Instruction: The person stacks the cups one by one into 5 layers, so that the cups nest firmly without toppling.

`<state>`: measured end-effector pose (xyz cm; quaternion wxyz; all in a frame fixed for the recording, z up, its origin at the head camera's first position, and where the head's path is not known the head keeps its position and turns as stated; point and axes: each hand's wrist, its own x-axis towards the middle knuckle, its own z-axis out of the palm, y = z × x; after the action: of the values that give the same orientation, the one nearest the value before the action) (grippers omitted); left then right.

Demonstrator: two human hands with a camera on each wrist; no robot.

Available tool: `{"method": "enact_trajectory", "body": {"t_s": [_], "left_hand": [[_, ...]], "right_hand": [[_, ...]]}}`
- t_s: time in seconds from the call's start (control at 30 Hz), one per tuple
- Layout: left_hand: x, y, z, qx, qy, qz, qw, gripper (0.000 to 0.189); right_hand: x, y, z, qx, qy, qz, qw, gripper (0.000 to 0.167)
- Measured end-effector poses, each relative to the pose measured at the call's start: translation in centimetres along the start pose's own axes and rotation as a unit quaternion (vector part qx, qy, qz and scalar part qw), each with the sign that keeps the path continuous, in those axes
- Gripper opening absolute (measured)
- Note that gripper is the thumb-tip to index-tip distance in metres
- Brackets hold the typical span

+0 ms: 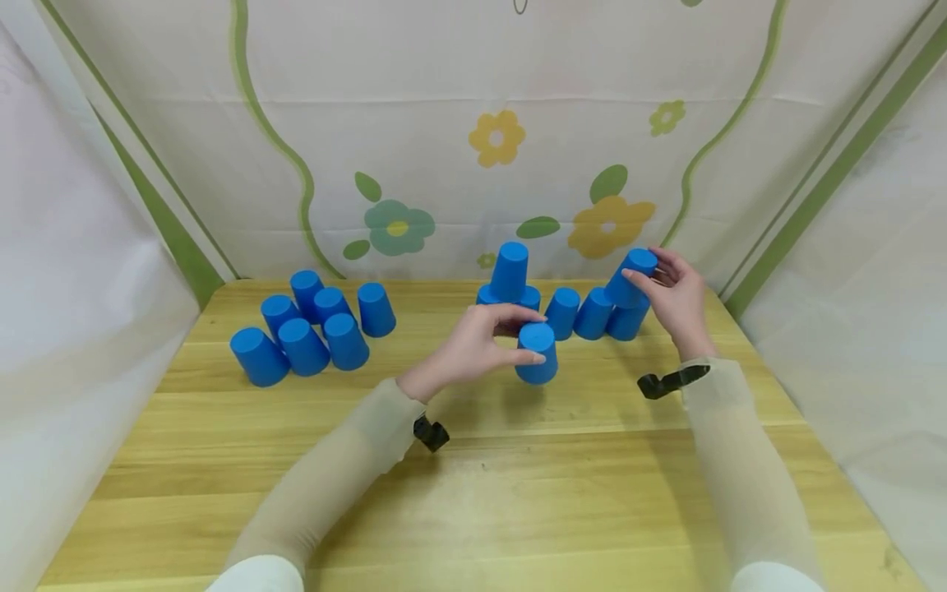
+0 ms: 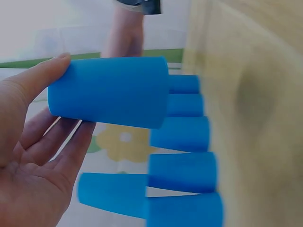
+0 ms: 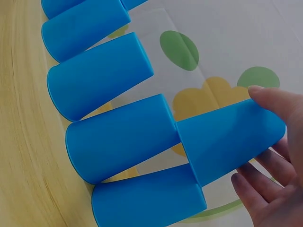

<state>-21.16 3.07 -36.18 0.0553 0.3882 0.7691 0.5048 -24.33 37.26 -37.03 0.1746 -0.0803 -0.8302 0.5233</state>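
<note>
My left hand (image 1: 473,349) pinches an upside-down blue plastic cup (image 1: 537,362) between thumb and fingers. It holds that cup over the table, in front of a row of matching cups. At the row's right end, my right hand (image 1: 682,302) grips another blue cup (image 3: 227,139), thumb on one side and fingers on the other. The rim of this cup meets the tops of the two rightmost row cups, one of them a standing cup (image 3: 123,137). Toward the row's left end, an upper cup (image 1: 510,273) sits across two lower ones, partly hidden behind my left hand.
On the left of the wooden table (image 1: 459,501) stands a group of several upside-down blue cups (image 1: 303,349), with a single cup (image 1: 377,311) beside it. A flower-patterned cloth (image 1: 444,74) hangs behind the table's back edge, and pale cloth covers both sides.
</note>
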Motion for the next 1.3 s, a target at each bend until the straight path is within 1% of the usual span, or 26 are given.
{"method": "enact_trajectory", "body": {"t_s": [0.1, 0.17, 0.3, 0.37, 0.47, 0.53, 0.6, 0.7, 0.8, 0.87, 1.07, 1.2, 1.3], "left_hand": [[1.8, 1.0, -0.9, -0.003, 0.014, 0.029, 0.9995, 0.048], [3.1, 1.7, -1.7, 0.001, 0.023, 0.041, 0.9989, 0.049], [6.4, 2.9, -3.6, 0.013, 0.049, 0.053, 0.9973, 0.050], [8.2, 3.3, -4.4, 0.014, 0.065, 0.048, 0.9967, 0.049], [10.7, 3.5, -5.5, 0.012, 0.083, 0.027, 0.9961, 0.049], [12.0, 3.4, -6.0, 0.019, 0.091, 0.004, 0.9956, 0.050], [12.9, 2.9, -6.3, 0.030, 0.094, -0.012, 0.9950, 0.051], [13.6, 2.0, -6.3, 0.039, 0.093, -0.028, 0.9945, 0.052], [13.8, 1.0, -5.8, 0.038, 0.090, -0.033, 0.9947, 0.053], [13.7, 0.3, -5.3, 0.037, 0.088, -0.037, 0.9947, 0.054], [12.8, -1.4, -4.3, 0.055, 0.083, -0.047, 0.9939, 0.050], [12.5, -2.2, -3.9, 0.070, 0.079, -0.057, 0.9928, 0.051], [12.5, -2.5, -3.7, 0.080, 0.073, -0.058, 0.9924, 0.053]], "right_hand": [[0.0, 0.0, -0.1, 0.002, -0.001, 0.002, 1.0000, 0.075], [0.0, -0.1, -0.1, 0.003, -0.002, 0.004, 1.0000, 0.077], [0.0, -0.1, -0.1, 0.005, -0.003, 0.005, 1.0000, 0.078], [0.0, 0.0, -0.2, 0.007, -0.002, 0.005, 1.0000, 0.077], [0.0, 0.2, -0.2, 0.009, 0.000, 0.003, 1.0000, 0.077], [0.0, 0.2, -0.2, 0.012, 0.000, 0.001, 0.9999, 0.076], [0.0, 0.3, -0.2, 0.014, -0.002, -0.001, 0.9999, 0.076], [-0.1, 0.3, -0.1, 0.017, -0.006, -0.005, 0.9998, 0.075], [-0.1, 0.3, -0.1, 0.018, -0.007, -0.008, 0.9998, 0.075], [-0.2, 0.2, -0.1, 0.020, -0.007, -0.007, 0.9997, 0.075], [-0.2, 0.2, -0.2, 0.021, -0.010, -0.004, 0.9997, 0.075], [-0.2, 0.2, -0.2, 0.019, -0.010, -0.006, 0.9998, 0.075], [-0.2, 0.2, -0.2, 0.017, -0.010, -0.008, 0.9998, 0.075]]}}
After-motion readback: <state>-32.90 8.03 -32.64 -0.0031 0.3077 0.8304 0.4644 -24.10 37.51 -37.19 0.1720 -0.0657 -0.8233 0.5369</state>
